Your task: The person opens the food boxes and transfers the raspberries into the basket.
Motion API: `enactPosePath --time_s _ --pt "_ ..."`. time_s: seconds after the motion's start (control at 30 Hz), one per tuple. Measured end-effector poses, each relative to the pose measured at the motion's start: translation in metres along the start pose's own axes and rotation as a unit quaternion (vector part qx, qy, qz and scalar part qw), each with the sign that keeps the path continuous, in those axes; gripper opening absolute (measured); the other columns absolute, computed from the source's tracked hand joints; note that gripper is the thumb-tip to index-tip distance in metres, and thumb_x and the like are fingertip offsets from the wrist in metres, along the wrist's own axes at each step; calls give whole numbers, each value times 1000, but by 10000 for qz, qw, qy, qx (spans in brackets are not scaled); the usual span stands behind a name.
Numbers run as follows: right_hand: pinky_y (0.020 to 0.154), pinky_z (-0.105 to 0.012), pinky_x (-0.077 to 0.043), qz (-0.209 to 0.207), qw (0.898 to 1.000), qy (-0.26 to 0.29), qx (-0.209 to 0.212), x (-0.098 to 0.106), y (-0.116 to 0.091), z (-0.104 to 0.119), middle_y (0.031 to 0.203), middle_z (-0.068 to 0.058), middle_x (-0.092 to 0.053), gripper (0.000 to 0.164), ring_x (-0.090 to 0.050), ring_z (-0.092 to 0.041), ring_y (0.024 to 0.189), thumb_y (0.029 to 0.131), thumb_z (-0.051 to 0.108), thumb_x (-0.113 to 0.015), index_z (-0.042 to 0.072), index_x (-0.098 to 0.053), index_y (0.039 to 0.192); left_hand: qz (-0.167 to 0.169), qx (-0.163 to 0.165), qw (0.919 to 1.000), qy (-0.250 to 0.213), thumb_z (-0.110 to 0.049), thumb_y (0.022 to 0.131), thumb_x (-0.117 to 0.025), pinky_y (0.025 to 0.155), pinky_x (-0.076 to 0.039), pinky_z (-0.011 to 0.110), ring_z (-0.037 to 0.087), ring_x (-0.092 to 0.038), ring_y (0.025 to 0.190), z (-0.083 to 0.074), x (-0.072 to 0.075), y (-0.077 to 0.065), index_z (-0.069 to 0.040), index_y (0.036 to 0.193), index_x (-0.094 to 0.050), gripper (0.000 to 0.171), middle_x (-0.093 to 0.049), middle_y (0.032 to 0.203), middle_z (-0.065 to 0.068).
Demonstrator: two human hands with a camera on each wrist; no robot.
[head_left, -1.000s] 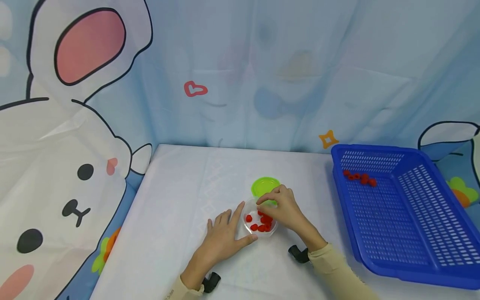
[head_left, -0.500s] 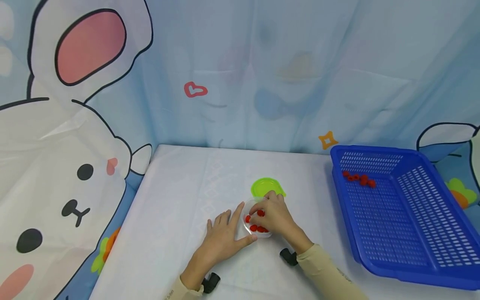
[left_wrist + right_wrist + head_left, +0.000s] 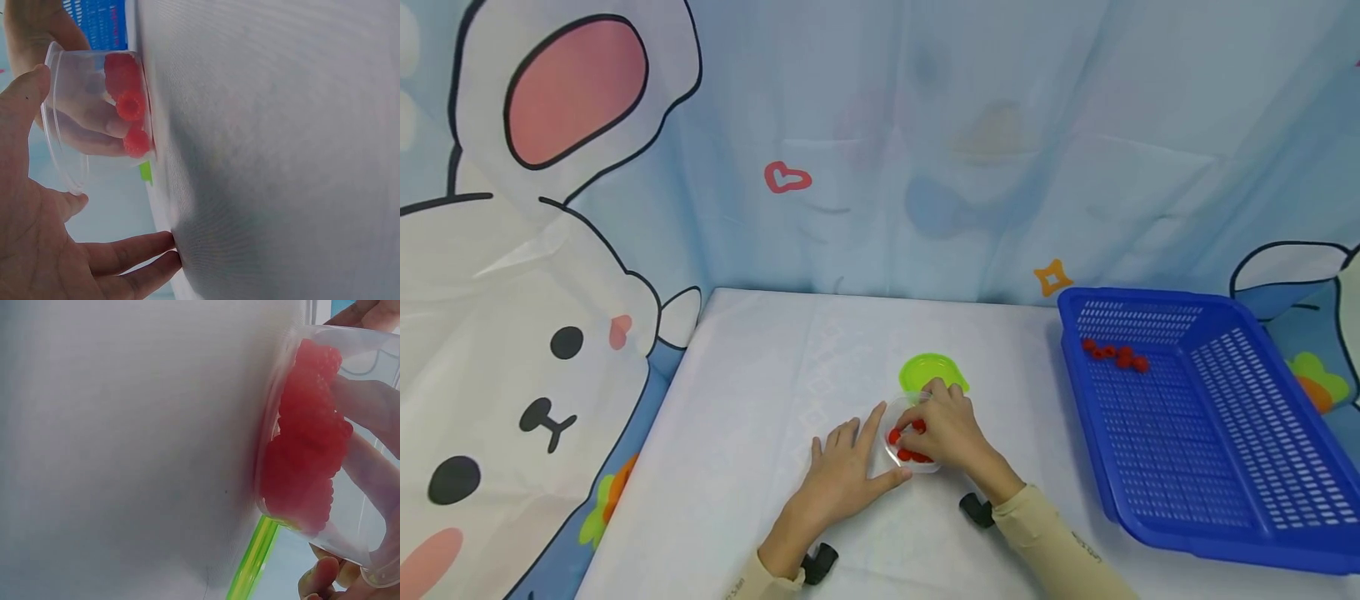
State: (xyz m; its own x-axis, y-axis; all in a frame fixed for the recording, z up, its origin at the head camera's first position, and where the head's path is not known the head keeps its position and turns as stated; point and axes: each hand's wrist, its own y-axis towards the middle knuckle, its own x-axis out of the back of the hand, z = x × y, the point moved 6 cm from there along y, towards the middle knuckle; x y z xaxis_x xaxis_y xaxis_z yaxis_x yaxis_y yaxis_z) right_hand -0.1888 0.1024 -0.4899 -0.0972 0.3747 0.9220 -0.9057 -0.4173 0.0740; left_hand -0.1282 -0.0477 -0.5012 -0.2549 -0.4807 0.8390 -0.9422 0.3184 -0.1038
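Observation:
A clear plastic cup (image 3: 94,164) with several red raspberries (image 3: 312,419) in its bottom stands on the white-covered table. My left hand (image 3: 844,479) is spread beside it, thumb and index finger at the rim and other fingertips down on the cloth in the left wrist view. My right hand (image 3: 951,429) reaches into the cup from the right, its thumb and finger among the raspberries; I cannot tell whether one is pinched. Just behind the cup lies a round bright green lid (image 3: 932,372), partly covered by the right hand in the head view.
A large blue plastic basket (image 3: 1195,450) stands on the right, with several more raspberries (image 3: 1123,358) near its back left corner. A pale blue printed curtain (image 3: 865,100) hangs behind the table. White cloth (image 3: 760,392) covers the tabletop.
Over the last second my right hand has moved left and down, from above the rim to inside the cup. My left hand stays in place.

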Motion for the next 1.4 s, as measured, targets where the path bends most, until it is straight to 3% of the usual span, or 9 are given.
enactPosePath --time_s 0.3,0.7,0.97,1.4 --pt "79 -49 -39 -5 9991 412 -105 0 1 -2 107 -10 -55 8 -45 -31 99 75 24 -82 26 -81 82 -2 6 10000 -8 -77 86 -53 102 -23 76 43 -37 137 -2 3 0 -32 162 -14 96 -42 148 21" --pt "74 -41 -37 50 9954 938 -210 1 -3 -8 104 -5 -56 7 -45 -27 99 78 22 -80 23 -81 85 -17 24 10000 9 -78 86 -52 101 -24 77 44 -38 136 0 -1 0 -32 162 -15 96 -42 148 22" --pt "77 -41 -37 -187 9912 1306 -101 8 -6 -8 100 -4 -57 9 -44 -28 103 79 20 -82 21 -81 88 -59 13 10000 25 -79 86 -51 101 -24 77 45 -38 136 0 1 1 -32 162 -14 96 -42 148 22" --pt "73 -39 -40 -753 9794 1851 -286 21 -18 -21 103 -6 -52 11 -42 -28 101 80 20 -85 20 -82 91 -80 18 10000 42 -80 85 -50 102 -24 76 43 -38 136 1 -2 1 -33 161 -14 97 -42 147 21"
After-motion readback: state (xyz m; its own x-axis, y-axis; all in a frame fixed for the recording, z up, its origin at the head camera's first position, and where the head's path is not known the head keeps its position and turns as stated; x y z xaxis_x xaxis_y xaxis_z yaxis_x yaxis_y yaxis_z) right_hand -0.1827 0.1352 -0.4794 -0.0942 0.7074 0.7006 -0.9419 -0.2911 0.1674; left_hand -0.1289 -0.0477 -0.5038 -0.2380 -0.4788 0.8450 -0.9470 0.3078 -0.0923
